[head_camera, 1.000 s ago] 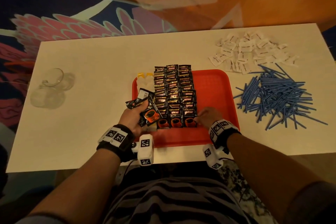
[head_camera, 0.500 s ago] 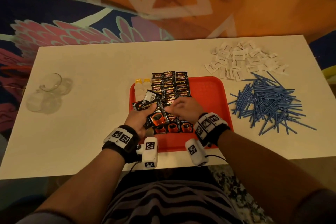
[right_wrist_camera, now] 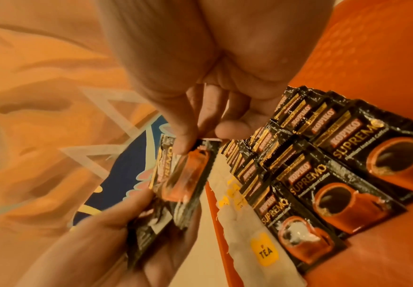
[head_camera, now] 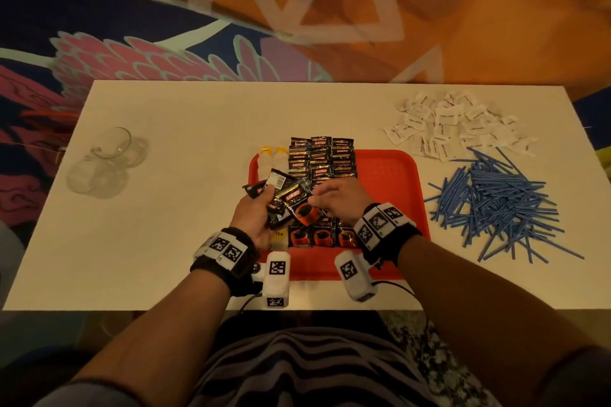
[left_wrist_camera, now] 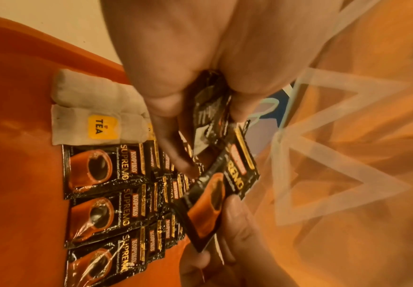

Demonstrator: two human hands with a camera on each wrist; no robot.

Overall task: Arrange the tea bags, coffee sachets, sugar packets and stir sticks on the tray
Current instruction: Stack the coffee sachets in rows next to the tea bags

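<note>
Over the red plastic tray (head_camera: 390, 175), your left hand (head_camera: 251, 211) grips a fanned bundle of black foil coffee sachets (head_camera: 281, 195) while your right hand (head_camera: 337, 198) pinches the top sachet's corner; light, slick, crinkly foil, likely best held by its sealed edge.

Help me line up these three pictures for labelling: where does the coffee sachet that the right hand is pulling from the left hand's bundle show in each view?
Head: coffee sachet at centre, between both hands, over the tray's near left part.
Left wrist: lower centre, tilted, the right hand pinching its lower end.
Right wrist: centre left, blurred, under the thumb.
Shared landmark: the yellow TEA tag.
</note>
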